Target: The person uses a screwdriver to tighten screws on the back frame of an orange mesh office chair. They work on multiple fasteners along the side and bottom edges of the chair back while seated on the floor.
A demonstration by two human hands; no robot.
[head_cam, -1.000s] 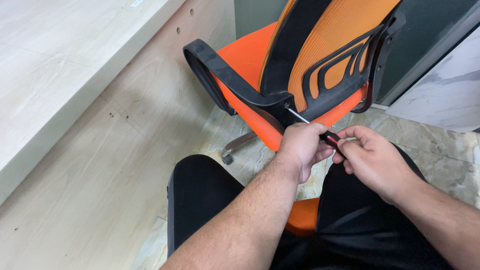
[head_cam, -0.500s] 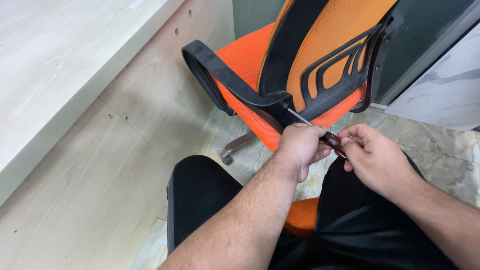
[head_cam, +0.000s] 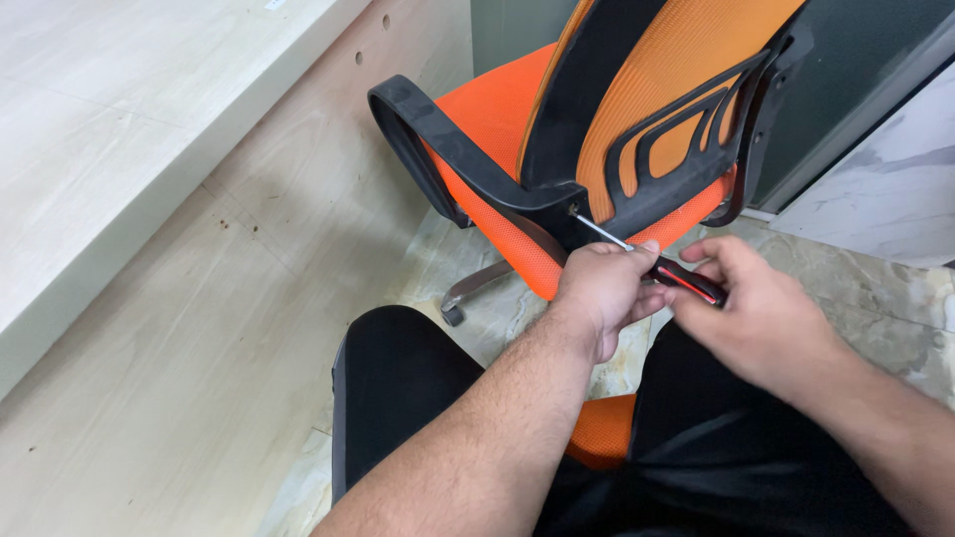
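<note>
An orange mesh office chair (head_cam: 637,119) with a black frame stands in front of me, its back towards me. A screwdriver (head_cam: 681,278) with a black and red handle has its metal shaft tip at the joint where the black armrest (head_cam: 448,149) meets the backrest. My left hand (head_cam: 602,293) grips the front of the handle near the shaft. My right hand (head_cam: 761,308) holds the rear end of the handle with its fingertips.
A pale wooden desk top (head_cam: 109,129) and its side panel (head_cam: 249,298) stand to the left. The chair's grey wheel leg (head_cam: 468,293) rests on a marbled tile floor (head_cam: 895,298). My legs in black trousers (head_cam: 418,398) sit on an orange seat (head_cam: 602,433). A dark panel (head_cam: 856,70) rises behind the chair.
My right hand has shifted its fingers on the rear of the handle. The screwdriver tip stays at the same joint, and my left hand has hardly moved.
</note>
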